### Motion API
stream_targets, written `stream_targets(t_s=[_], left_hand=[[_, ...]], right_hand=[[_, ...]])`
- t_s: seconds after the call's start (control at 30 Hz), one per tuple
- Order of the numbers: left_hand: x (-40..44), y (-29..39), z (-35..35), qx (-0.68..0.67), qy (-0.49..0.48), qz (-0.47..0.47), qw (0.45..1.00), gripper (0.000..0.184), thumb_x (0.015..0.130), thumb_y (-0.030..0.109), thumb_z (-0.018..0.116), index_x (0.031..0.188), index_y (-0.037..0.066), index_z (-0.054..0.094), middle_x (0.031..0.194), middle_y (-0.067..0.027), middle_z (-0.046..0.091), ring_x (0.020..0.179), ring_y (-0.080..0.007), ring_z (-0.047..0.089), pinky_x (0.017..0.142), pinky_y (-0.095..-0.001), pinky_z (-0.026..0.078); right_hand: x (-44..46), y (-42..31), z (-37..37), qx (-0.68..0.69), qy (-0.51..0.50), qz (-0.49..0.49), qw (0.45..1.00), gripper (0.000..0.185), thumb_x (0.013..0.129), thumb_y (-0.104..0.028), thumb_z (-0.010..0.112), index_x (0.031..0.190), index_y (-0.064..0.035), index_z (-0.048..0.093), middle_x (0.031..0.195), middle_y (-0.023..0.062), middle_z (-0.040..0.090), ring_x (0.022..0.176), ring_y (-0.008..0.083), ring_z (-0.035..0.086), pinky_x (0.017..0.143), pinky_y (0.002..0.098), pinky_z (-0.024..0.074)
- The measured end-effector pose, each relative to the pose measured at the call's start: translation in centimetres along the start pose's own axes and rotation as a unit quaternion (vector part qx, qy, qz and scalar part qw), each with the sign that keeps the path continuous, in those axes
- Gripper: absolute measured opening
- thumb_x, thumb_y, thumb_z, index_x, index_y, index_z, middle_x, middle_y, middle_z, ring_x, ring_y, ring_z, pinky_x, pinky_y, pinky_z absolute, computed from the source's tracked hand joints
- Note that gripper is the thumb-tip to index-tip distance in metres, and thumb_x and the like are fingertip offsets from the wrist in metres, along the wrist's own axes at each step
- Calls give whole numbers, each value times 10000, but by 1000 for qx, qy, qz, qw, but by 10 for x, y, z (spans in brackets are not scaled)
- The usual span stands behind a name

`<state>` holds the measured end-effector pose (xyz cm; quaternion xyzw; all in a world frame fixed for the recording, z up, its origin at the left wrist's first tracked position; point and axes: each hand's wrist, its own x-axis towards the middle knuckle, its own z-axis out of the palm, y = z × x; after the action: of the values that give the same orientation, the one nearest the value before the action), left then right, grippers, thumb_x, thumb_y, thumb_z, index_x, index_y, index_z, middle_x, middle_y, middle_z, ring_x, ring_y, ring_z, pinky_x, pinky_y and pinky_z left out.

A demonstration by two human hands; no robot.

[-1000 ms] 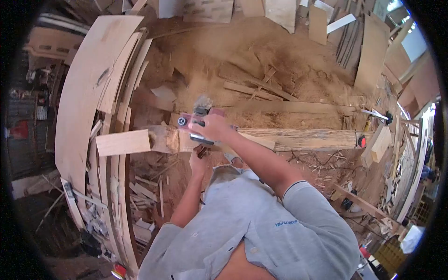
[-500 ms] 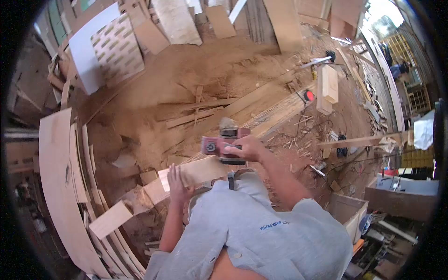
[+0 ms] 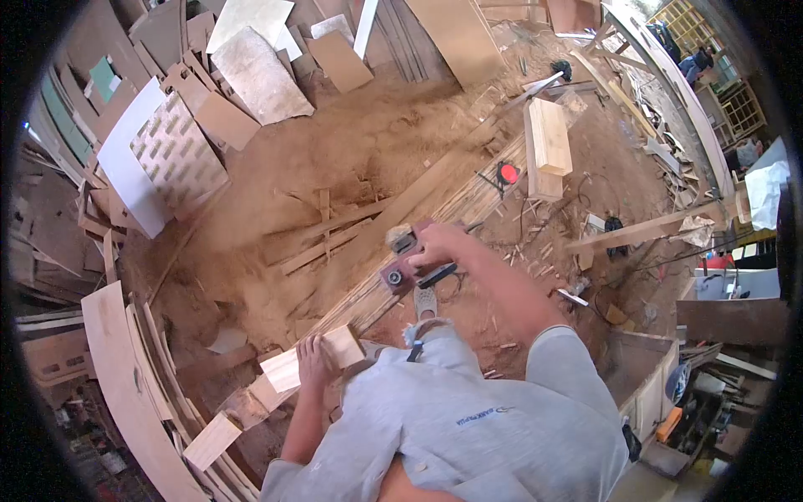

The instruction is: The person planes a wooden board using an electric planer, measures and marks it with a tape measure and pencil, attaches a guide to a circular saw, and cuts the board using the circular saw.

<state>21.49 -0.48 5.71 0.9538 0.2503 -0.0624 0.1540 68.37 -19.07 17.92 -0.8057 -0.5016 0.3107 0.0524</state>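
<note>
My right hand (image 3: 437,246) is closed on the handle of a dusty red electric hand planer (image 3: 395,277). The planer is turned at an angle above a long stack of planks and stands apart from a short pale wooden board (image 3: 341,345). Across that board lies my left hand (image 3: 312,361), its fingers over the top, holding it near the middle. Behind my left hand, another pale wooden block (image 3: 212,441) sits farther down the same line of wood. The planer's underside is hidden.
Long planks (image 3: 493,188) run diagonally ahead, with a red round object (image 3: 508,174) on them. Thick pale timbers (image 3: 549,138) lie beyond. Curved boards (image 3: 125,376) lean at the left. Sawdust and offcuts cover the ground. A wooden box (image 3: 644,368) stands at the right.
The planer in my right hand has moved forward off the short board and turned. My left hand stays on the board. The whole view has shifted with my head.
</note>
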Motion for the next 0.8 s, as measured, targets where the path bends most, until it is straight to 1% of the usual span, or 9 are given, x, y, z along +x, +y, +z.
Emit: stream_targets(t_s=[0.1, 0.2, 0.33, 0.43, 0.5, 0.6, 0.7, 0.77, 0.8], left_hand=[[5, 7, -1, 19, -54, -40, 998, 1190, 496, 376, 975, 1482, 55, 390, 1466, -173, 474, 1444, -374, 414, 1284, -538, 250], [5, 10, 13, 61, 16, -17, 998, 1133, 498, 258, 959, 1465, 19, 417, 1414, -197, 496, 1393, -431, 435, 1239, -549, 311], [3, 44, 5, 42, -37, -119, 991, 1162, 516, 237, 960, 1491, 19, 367, 1604, -257, 364, 1561, -440, 277, 1314, -557, 205], [4, 41, 27, 79, 39, -86, 992, 1048, 634, 175, 880, 1510, -47, 349, 1635, -309, 309, 1582, -478, 218, 1320, -562, 184], [8, 55, 23, 118, 18, -100, 988, 963, 702, 136, 804, 1517, -85, 340, 1635, -325, 305, 1582, -486, 215, 1322, -562, 176], [13, 74, 16, 97, 21, -132, 986, 794, 825, 68, 646, 1525, -131, 328, 1645, -349, 286, 1583, -498, 213, 1317, -568, 169], [12, 75, 26, 90, 57, -138, 985, 725, 875, 39, 579, 1530, -133, 318, 1644, -350, 292, 1581, -495, 224, 1305, -573, 189], [12, 68, 28, 115, 45, -127, 984, 793, 842, 71, 654, 1531, -126, 316, 1634, -337, 318, 1570, -483, 256, 1300, -556, 218], [9, 67, 28, 128, 37, -122, 984, 828, 825, 87, 691, 1532, -123, 315, 1629, -330, 332, 1564, -476, 272, 1297, -548, 232]], right_hand=[[20, 19, 0, -18, -22, -7, 1000, 579, 775, -655, 664, 898, -115, 834, 918, 210, 772, 895, 404, 745, 822, 499, 601], [20, 22, -18, 18, -52, -35, 998, 628, 785, -652, 662, 929, -63, 828, 951, 214, 779, 931, 398, 751, 834, 494, 603], [29, 38, 9, 13, -36, -62, 997, 725, 817, -731, 628, 975, -52, 830, 1016, 184, 792, 969, 402, 753, 854, 495, 600], [20, 35, -2, 19, -37, -54, 998, 793, 834, -806, 590, 984, -66, 831, 1034, 179, 791, 1004, 398, 746, 881, 494, 591], [16, 38, -10, 37, -23, -64, 997, 826, 856, -833, 557, 985, -62, 825, 1030, 192, 785, 1018, 401, 738, 893, 493, 584], [17, 54, -10, 93, -12, -100, 991, 725, 923, -737, 565, 986, -59, 815, 1060, 212, 770, 1041, 407, 722, 895, 496, 576], [24, 92, 9, 282, 196, -113, 932, 449, 983, -488, 628, 928, -72, 787, 942, 216, 753, 933, 406, 716, 860, 503, 567], [9, 119, -15, 283, 310, 61, 905, 374, 988, -388, 610, 895, -61, 767, 943, 206, 752, 925, 411, 723, 837, 507, 568], [12, 145, -17, 193, 325, 146, 914, 333, 991, -341, 595, 912, -62, 758, 948, 196, 758, 929, 405, 733, 829, 503, 576]])
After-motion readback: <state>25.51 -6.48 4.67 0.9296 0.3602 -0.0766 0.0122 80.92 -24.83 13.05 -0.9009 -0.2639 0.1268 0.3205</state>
